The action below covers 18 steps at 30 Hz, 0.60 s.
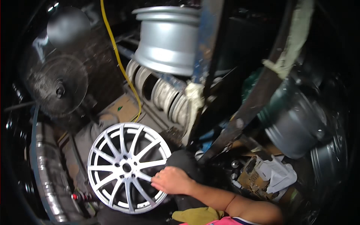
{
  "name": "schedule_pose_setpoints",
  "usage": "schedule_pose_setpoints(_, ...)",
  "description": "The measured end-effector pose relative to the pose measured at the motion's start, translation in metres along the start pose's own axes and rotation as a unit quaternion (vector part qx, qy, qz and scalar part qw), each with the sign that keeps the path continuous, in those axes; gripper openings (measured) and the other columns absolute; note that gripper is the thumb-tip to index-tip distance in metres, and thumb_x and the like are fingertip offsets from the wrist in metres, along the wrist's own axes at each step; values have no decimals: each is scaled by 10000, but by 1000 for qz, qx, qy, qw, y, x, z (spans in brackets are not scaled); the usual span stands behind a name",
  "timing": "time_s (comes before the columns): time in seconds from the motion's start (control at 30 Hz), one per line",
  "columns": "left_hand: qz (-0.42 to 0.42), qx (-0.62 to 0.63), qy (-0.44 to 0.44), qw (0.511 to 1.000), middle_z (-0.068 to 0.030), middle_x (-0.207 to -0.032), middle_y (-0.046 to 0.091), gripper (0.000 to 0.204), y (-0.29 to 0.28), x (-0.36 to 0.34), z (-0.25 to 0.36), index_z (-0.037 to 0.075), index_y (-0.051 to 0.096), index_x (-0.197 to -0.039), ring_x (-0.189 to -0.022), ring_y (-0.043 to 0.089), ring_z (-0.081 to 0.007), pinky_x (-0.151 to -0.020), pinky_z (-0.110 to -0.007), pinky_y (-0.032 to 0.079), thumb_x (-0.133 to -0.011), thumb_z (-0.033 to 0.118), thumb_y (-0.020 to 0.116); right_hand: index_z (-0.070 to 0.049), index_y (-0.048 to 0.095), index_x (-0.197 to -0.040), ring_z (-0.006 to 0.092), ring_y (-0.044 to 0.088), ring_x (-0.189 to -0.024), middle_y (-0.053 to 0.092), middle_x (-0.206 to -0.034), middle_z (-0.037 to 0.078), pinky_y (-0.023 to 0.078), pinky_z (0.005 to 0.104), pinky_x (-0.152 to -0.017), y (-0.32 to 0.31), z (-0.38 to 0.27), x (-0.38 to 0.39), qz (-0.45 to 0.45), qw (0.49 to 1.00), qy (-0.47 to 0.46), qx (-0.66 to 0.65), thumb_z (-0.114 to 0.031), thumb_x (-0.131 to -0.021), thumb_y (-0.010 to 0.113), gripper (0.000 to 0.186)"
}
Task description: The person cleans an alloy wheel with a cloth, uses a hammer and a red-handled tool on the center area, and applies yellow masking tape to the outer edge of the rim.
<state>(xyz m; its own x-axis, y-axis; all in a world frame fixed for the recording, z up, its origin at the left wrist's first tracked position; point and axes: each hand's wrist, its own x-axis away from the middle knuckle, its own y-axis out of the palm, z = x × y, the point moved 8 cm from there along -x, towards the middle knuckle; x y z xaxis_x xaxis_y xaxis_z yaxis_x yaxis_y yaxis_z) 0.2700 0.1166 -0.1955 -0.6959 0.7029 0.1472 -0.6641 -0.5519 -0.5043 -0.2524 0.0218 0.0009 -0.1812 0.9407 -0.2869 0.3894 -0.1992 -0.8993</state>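
A white multi-spoke alloy wheel [126, 167], face up and tilted, stands low in front of me by my dark-clad legs. At its right edge is my right hand [172, 180], its fingers curled over the outer lip between two spokes. The thumb and the underside of this grip are hidden. My left hand does not show. An olive-yellow cloth [198, 215] lies near my lap, below my right forearm.
A wide silver wheel barrel [167, 41] sits ahead, above a row of pale rollers [165, 92]. A yellow hose [119, 62] hangs down beside it. Tape-wrapped posts [258, 90] rise at right, near stacked wheels [294, 120] and torn cardboard [253, 178]. A round disc [60, 88] stands left.
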Motion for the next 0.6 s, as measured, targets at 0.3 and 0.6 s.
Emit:
schedule_pose_setpoints(0.3,-64,62,383,919,-61,-776,676,135,43,58,233,-68,702,-937,-670,577,-146,-628,-299,481,-915,65,691,-103,648,-870,299,687,-767,676,-793,78,539,430,-727,2,3,13,15,999,9,-31,-335,-967,594,257)
schedule_pose_setpoints(0.6,-488,65,579,650,-103,-691,673,88,213,168,421,-1,694,-804,-617,660,-186,-606,-306,496,-815,74,738,-47,413,-1480,403,561,-1279,512,-1442,237,465,466,-1055,-80,-29,-67,143,974,-87,-149,-278,-957,623,609)
